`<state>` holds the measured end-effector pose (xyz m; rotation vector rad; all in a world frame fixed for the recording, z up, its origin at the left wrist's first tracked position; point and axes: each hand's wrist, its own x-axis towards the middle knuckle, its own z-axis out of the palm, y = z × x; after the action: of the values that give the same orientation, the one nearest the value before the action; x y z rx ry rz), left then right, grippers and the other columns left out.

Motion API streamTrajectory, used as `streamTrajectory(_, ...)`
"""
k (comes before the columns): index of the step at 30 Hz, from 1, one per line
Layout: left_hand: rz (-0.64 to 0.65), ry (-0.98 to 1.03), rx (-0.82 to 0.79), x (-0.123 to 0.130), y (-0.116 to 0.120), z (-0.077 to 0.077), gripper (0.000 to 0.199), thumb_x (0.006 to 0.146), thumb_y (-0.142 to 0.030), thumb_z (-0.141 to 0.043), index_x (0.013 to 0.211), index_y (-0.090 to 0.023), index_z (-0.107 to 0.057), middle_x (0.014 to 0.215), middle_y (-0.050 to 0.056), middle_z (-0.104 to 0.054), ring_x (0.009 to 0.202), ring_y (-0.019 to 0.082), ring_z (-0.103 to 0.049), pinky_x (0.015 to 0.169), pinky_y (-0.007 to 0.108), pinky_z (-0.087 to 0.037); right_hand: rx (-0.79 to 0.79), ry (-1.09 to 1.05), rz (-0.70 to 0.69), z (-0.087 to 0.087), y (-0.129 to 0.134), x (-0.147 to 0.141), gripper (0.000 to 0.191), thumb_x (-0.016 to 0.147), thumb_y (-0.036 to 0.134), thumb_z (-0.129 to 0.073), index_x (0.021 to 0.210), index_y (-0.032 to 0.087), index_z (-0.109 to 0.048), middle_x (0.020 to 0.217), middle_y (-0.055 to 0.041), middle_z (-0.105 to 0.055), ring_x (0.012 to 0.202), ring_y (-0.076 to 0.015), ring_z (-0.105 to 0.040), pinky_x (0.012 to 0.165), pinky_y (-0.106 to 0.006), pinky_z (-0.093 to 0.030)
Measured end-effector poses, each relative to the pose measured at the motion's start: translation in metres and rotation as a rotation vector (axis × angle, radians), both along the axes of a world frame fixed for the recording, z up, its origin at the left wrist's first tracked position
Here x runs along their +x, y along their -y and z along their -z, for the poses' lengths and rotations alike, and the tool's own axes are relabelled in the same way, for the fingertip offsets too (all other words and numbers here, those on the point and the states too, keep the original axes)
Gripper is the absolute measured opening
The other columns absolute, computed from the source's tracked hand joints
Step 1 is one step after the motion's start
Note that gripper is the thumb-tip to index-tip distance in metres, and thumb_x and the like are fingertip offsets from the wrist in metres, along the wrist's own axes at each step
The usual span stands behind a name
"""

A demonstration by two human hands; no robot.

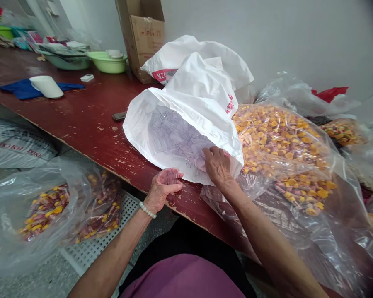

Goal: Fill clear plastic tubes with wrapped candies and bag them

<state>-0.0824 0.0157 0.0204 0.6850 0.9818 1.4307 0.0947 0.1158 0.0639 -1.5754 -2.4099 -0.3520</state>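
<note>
A white woven sack [202, 89] lies on the red table with its mouth open toward me, showing many clear plastic tubes [174, 134] inside. My left hand [164, 186], with a beaded bracelet at the wrist, is in front of the sack's lower edge, its fingers curled around a few clear tubes. My right hand [217, 165] reaches into the right side of the sack's mouth, fingers bent down at the tubes; what its fingertips hold, if anything, is hidden. Beside it on the right sits a large clear bag of yellow-capped pieces [273, 132].
The worn red table [81, 120] runs to the far left, with a white cup [46, 86] on blue cloth, a green basin [107, 62] and a cardboard box [146, 41]. A clear bag [6, 211] of yellow-capped pieces stands low at the left, by a perforated stool [93, 252].
</note>
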Motion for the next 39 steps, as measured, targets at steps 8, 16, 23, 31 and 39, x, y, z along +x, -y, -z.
streamTrajectory(8, -0.031, -0.223, 0.187, 0.009, -0.007, 0.008, 0.050, 0.056, -0.015, -0.081, 0.101, -0.017, -0.059, 0.104, 0.006, -0.066, 0.095, 0.018, -0.064, 0.084, 0.029, -0.052, -0.392, -0.653, -0.257, 0.002, 0.067, -0.006, 0.026, 0.089, 0.026, -0.045, 0.113, 0.015, -0.050, 0.104, -0.0105, -0.057, 0.090, -0.0199, -0.058, 0.082, -0.036, -0.049)
streamTrajectory(16, -0.097, -0.695, 0.363, 0.016, -0.006, 0.007, 0.047, 0.063, -0.023, -0.077, 0.105, -0.016, -0.056, 0.100, 0.008, -0.067, 0.092, 0.019, -0.065, 0.082, 0.029, -0.054, -0.614, -0.929, -0.255, 0.021, 0.084, -0.011, 0.065, 0.082, 0.022, -0.051, 0.141, 0.017, -0.024, 0.114, -0.0113, -0.061, 0.094, -0.0193, -0.061, 0.084, -0.038, -0.051)
streamTrajectory(23, -0.151, -0.736, 0.281, 0.017, -0.003, 0.010, 0.048, 0.058, -0.027, -0.080, 0.101, -0.016, -0.060, 0.098, 0.007, -0.068, 0.085, 0.020, -0.066, 0.078, 0.031, -0.056, -0.305, -0.616, -0.302, 0.007, 0.111, -0.007, 0.053, 0.086, 0.014, -0.039, 0.137, 0.006, -0.033, 0.115, -0.0206, -0.062, 0.102, -0.0260, -0.062, 0.088, -0.041, -0.050)
streamTrajectory(31, -0.123, -0.396, 0.099, 0.021, -0.021, 0.001, 0.048, 0.050, -0.016, -0.084, 0.092, -0.021, -0.061, 0.082, 0.000, -0.067, 0.072, 0.013, -0.065, 0.071, 0.024, -0.056, -0.002, -0.762, 0.083, 0.001, 0.131, 0.116, 0.016, 0.087, 0.015, -0.044, 0.094, 0.020, -0.057, 0.084, -0.0023, -0.064, 0.072, -0.0129, -0.059, 0.065, -0.024, -0.049)
streamTrajectory(39, -0.092, -0.408, 0.097, 0.016, -0.030, 0.011, 0.052, 0.051, -0.016, -0.084, 0.097, -0.021, -0.061, 0.086, 0.001, -0.067, 0.075, 0.016, -0.065, 0.073, 0.029, -0.057, 0.041, -0.315, 0.460, 0.055, 0.106, 0.231, 0.020, 0.080, 0.014, -0.046, 0.097, 0.013, -0.055, 0.102, -0.0130, -0.061, 0.100, -0.0230, -0.055, 0.089, -0.040, -0.045)
